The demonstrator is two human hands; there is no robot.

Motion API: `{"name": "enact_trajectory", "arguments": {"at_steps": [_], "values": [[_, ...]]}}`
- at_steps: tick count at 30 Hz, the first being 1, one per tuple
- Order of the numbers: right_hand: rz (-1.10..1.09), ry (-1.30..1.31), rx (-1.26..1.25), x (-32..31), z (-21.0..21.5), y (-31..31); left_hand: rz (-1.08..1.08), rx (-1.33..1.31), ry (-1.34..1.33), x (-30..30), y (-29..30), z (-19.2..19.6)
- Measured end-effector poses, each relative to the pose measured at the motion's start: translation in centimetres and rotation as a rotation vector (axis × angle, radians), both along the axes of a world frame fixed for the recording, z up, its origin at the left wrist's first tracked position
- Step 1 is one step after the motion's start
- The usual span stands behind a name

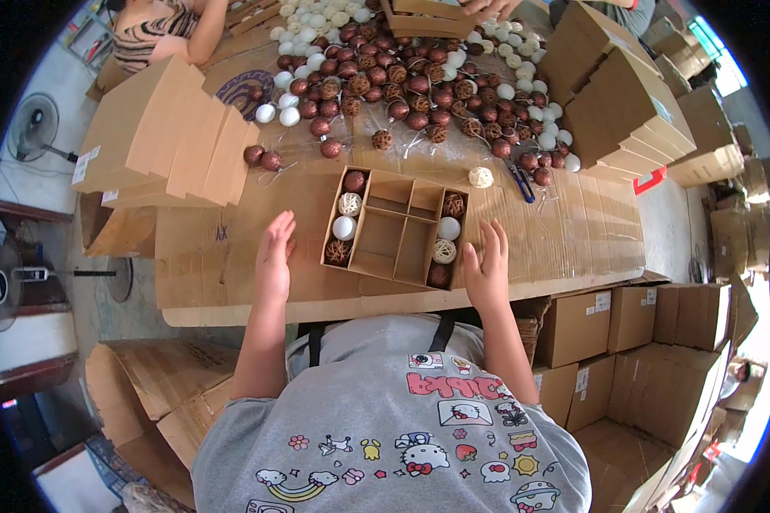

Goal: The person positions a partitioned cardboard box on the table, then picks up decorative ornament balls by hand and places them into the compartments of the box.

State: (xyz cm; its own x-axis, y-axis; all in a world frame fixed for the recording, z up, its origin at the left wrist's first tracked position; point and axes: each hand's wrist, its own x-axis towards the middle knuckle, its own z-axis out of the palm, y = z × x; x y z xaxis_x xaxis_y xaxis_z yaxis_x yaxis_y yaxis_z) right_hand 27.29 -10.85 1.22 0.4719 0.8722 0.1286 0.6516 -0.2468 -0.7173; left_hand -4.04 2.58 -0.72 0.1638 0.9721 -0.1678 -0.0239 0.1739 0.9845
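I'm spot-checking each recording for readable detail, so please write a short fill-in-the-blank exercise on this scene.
The left hand is beside the ____ side of the divided cardboard box.
The box's right-hand column holds a total of ____ balls.
The left-hand column's third ball, counting from the far end, is coloured ____.

Missing words: left; four; white.

Here the box (pixel 376 253) sits on the table (pixel 214 278), left hand (pixel 275 244) on one side, right hand (pixel 488 256) on the other, balls (pixel 344 227) lining both its end columns. Behind it spreads the pile (pixel 417 85); snips (pixel 520 181) lie rightward (a loose ball (pixel 481 177) between). Carton stacks, left stack (pixel 162 141) and right stack (pixel 629 111), flank the pile.
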Motion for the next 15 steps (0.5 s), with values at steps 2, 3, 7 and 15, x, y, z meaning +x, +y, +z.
{"name": "enact_trajectory", "arguments": {"at_steps": [2,3,7,15], "values": [[0.041,0.01,0.001,-0.5,0.0,0.3,-0.023,0.015,0.017,0.0,-1.0,0.2],[0.064,0.015,0.009,-0.9,-0.1,0.5,-0.059,0.009,0.034,0.2,-1.4,0.6],[0.192,0.01,-0.005,-2.6,-0.1,0.9,-0.21,0.034,0.125,1.4,-3.2,0.9],[0.194,0.02,-0.034,-2.5,-0.2,0.7,-0.22,0.394,0.466,1.0,-3.1,1.8]]}}
